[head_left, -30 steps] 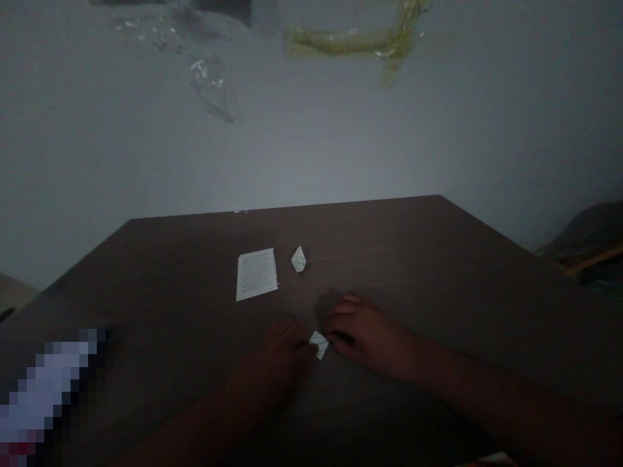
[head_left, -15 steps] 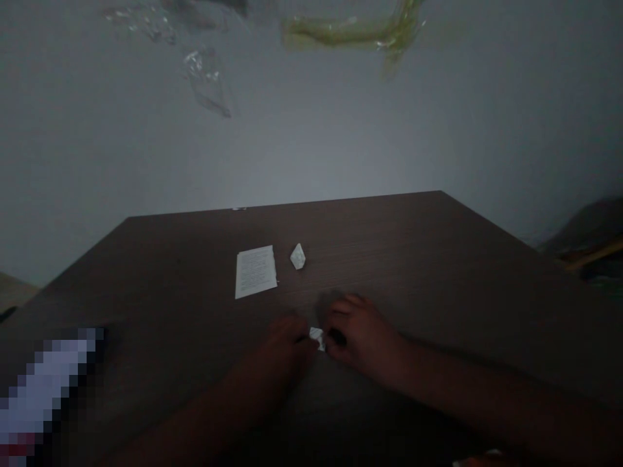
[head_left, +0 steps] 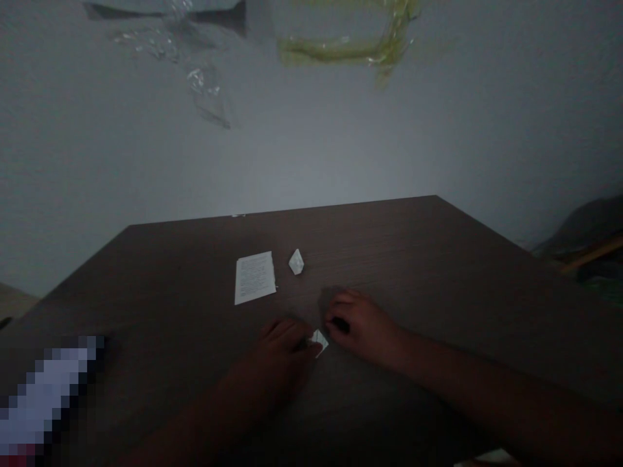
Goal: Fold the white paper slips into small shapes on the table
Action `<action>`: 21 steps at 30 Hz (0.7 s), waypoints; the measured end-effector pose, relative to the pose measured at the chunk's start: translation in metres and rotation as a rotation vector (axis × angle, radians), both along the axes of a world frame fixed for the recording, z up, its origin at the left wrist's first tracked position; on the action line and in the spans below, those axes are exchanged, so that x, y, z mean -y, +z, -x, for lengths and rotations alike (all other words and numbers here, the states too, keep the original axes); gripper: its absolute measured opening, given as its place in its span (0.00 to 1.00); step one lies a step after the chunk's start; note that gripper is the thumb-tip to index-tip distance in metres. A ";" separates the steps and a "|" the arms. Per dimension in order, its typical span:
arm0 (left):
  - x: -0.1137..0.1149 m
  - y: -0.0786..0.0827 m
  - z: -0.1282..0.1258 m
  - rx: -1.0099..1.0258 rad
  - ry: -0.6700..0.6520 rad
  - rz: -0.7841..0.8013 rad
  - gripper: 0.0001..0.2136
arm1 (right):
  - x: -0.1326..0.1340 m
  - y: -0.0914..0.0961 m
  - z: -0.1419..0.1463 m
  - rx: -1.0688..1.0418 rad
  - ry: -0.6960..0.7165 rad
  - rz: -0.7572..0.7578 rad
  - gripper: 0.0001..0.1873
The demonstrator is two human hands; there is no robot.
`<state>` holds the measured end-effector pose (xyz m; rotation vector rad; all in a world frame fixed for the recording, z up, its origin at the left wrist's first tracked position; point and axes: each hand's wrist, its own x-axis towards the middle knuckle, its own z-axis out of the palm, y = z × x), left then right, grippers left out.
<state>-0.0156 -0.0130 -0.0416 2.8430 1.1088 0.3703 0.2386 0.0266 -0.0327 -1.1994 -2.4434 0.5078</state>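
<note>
Between my hands, low over the dark wooden table (head_left: 379, 246), is a small folded piece of paper (head_left: 319, 342) with faint print on it. My left hand (head_left: 289, 340) pinches its left side between thumb and fingers. Just right of the paper, my right hand (head_left: 357, 324) is curled, its thumb and fingertips close together and apart from the paper; I see nothing between them. Farther back lies a folded white paper shape (head_left: 296, 262) with pointed ends. To its left, a printed paper sheet (head_left: 255, 277) rests flat.
A blurred-out bright rectangular object (head_left: 48, 395) lies at the table's left. Behind the table rises a grey wall (head_left: 311, 143) with yellow tape (head_left: 335, 50) and clear tape (head_left: 207, 91) on it. Dark items (head_left: 594, 227) stand beyond the right edge.
My right hand has let go of the small folded paper and drawn slightly away. In my left hand the paper has turned, and more of it shows. The view has tilted up a little.
</note>
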 end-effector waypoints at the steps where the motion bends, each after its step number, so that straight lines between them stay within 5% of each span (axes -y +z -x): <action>1: 0.000 -0.001 -0.001 0.000 0.012 -0.001 0.15 | 0.001 0.000 -0.001 -0.006 0.003 0.005 0.03; 10: 0.001 0.019 -0.008 0.075 0.057 0.117 0.13 | 0.021 0.005 0.004 0.096 0.019 -0.013 0.04; 21: 0.000 -0.005 -0.015 0.003 0.107 0.090 0.11 | 0.024 0.009 0.007 0.128 -0.022 0.032 0.02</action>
